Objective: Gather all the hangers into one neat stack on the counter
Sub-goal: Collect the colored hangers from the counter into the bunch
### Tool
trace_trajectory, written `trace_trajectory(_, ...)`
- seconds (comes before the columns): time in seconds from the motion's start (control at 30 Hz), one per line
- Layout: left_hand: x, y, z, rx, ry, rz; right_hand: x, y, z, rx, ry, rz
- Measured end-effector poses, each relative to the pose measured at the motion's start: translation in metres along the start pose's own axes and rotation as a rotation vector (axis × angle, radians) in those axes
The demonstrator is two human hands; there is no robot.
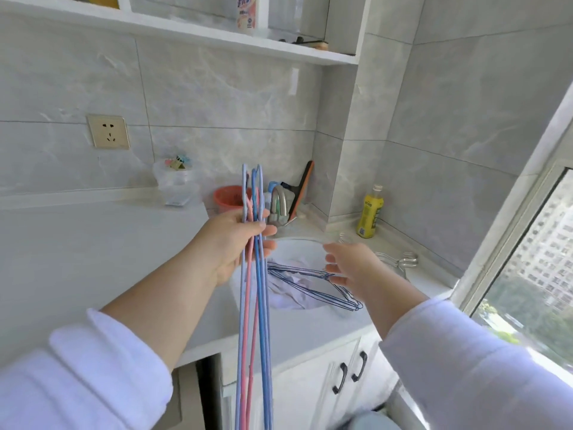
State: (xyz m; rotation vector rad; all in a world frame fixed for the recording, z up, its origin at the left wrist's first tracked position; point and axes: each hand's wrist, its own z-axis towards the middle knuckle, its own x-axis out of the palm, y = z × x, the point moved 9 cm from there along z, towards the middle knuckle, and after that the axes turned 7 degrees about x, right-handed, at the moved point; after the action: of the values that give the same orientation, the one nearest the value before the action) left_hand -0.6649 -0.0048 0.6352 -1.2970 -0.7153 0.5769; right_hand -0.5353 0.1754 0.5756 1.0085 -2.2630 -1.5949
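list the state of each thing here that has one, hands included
left hand: grips the bundle
pastel hangers: bunched, upright, in the left grip
right hand: open, over the sink
dark blue wire hangers: lying on cloth in the sink
cabinet doors: closed

I identify the location as a home laundry or utility corner. Indicators: a tiled wall (217,97), a white counter (93,252) with a sink (297,246) and faucet (279,203), and a detergent bottle (247,13) on the shelf (173,32). A window (533,274) shows apartment blocks outside.
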Motion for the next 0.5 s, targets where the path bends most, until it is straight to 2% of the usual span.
trace_trajectory(0.1,0.011,0.013,0.009,-0.043,0.018,0.006,-0.007,-0.008,0.019,0.036,-0.032,0.033)
trace_trajectory(0.3,0.020,0.045,0.035,-0.175,0.015,-0.030,-0.015,-0.011,0.043,0.007,-0.098,-0.108)
trace_trajectory(0.5,0.027,0.086,0.060,-0.265,-0.008,-0.049,-0.025,-0.032,0.095,0.056,-0.131,-0.173)
